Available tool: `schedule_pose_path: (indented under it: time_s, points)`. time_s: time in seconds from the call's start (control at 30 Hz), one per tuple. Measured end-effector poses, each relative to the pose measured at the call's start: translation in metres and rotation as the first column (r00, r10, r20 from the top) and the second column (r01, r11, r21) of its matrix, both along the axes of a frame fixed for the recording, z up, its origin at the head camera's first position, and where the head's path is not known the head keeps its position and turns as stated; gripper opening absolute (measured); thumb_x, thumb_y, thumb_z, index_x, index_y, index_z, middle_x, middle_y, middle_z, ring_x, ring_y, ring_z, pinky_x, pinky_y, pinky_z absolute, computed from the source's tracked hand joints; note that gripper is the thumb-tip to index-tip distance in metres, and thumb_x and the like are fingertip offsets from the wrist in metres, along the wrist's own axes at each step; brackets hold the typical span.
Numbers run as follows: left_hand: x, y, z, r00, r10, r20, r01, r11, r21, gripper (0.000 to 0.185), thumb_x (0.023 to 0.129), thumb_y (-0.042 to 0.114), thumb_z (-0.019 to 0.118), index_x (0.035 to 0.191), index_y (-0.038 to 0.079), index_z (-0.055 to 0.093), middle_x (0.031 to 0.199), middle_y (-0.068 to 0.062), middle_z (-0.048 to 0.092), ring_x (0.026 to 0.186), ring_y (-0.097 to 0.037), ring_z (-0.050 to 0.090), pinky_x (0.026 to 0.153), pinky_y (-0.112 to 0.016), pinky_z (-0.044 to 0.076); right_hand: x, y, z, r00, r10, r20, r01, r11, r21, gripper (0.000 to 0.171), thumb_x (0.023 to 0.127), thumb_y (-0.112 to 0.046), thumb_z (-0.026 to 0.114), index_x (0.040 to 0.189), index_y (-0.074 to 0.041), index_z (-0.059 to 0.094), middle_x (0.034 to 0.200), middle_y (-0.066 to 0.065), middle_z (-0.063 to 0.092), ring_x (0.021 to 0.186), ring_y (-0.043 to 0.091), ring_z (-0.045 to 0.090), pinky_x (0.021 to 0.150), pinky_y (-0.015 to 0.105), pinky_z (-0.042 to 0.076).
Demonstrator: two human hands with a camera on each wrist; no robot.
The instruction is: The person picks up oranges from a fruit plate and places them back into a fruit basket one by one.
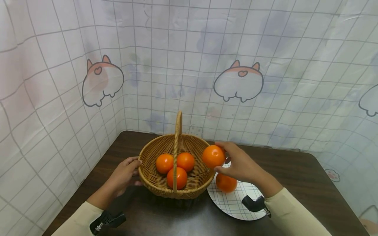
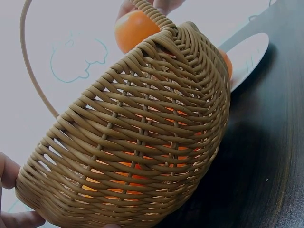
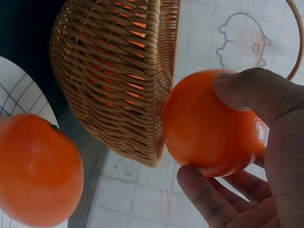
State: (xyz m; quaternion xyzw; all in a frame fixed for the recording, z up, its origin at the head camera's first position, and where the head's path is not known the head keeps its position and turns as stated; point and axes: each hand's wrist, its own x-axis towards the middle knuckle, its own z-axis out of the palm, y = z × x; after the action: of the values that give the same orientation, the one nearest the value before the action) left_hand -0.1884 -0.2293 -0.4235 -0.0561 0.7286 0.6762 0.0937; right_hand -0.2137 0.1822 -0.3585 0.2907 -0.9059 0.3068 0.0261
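Three oranges (image 1: 176,167) sit half-hidden inside the wicker basket (image 1: 153,177). Right hand (image 1: 240,164) fingers pinch a glossy orange (image 1: 213,156) just over its rim; left hand (image 1: 124,175) fingers lie relaxed against its side.

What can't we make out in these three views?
- Left hand: fingertips hidden behind the basket wall in the head view; cut off by the frame edge in the left wrist view.
- Plate: partly covered by the right hand and basket; cropped in the wrist views.
- Basket oranges: only slivers through the weave from the wrists.
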Motion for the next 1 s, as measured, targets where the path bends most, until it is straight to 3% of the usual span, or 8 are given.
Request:
schedule_pose_path:
  time_s: [0.17, 0.5, 0.73, 1.0]
  points:
    - [0.0006, -0.0001, -0.0003, 1.0, 0.0, -0.001, 0.0, 1.0, 0.0, 0.053, 0.109, 0.027, 0.047, 0.152, -0.002, 0.036, 0.142, -0.03, 0.045, 0.119, -0.04, 0.06, 0.078, -0.048, 0.061, 0.0004, -0.0034, -0.0017, 1.0, 0.009, 0.024, -0.009, 1.0, -0.012, 0.083, 0.083, -0.025, 0.088, 0.152, -0.009, 0.044, 0.134, 0.006, 0.055, 0.105, 0.018, 0.061, 0.084, 0.039, 0.058]
    - [0.0024, -0.0001, 0.0003, 1.0, -0.008, -0.008, 0.008, 1.0, -0.011, 0.053, 0.109, 0.027, 0.047, 0.151, -0.003, 0.035, 0.143, -0.03, 0.044, 0.122, -0.042, 0.057, 0.079, -0.049, 0.06, 0.0009, -0.0074, -0.0043, 0.999, 0.023, 0.04, -0.023, 1.0, -0.015, 0.082, 0.083, -0.025, 0.088, 0.151, -0.009, 0.045, 0.136, 0.005, 0.054, 0.109, 0.017, 0.059, 0.083, 0.031, 0.056]
    - [0.0029, -0.0002, 0.0008, 1.0, -0.011, -0.009, 0.011, 1.0, 0.0, 0.052, 0.11, 0.027, 0.046, 0.151, -0.003, 0.035, 0.143, -0.03, 0.044, 0.122, -0.042, 0.057, 0.08, -0.049, 0.06, 0.0005, -0.0089, -0.0057, 0.997, 0.043, 0.067, -0.04, 0.998, -0.048, 0.079, 0.085, -0.022, 0.086, 0.151, -0.01, 0.045, 0.143, 0.012, 0.052, 0.118, 0.026, 0.061, 0.084, 0.031, 0.058]
    - [0.0019, 0.0005, 0.0011, 1.0, -0.013, -0.009, 0.013, 1.0, -0.006, 0.053, 0.109, 0.028, 0.047, 0.151, -0.003, 0.036, 0.143, -0.029, 0.045, 0.122, -0.041, 0.057, 0.08, -0.049, 0.06, 0.0037, -0.0043, -0.0065, 0.998, -0.009, 0.068, 0.01, 1.0, -0.005, 0.078, 0.086, -0.025, 0.085, 0.152, -0.01, 0.045, 0.144, 0.009, 0.052, 0.118, 0.025, 0.061, 0.083, 0.035, 0.059]
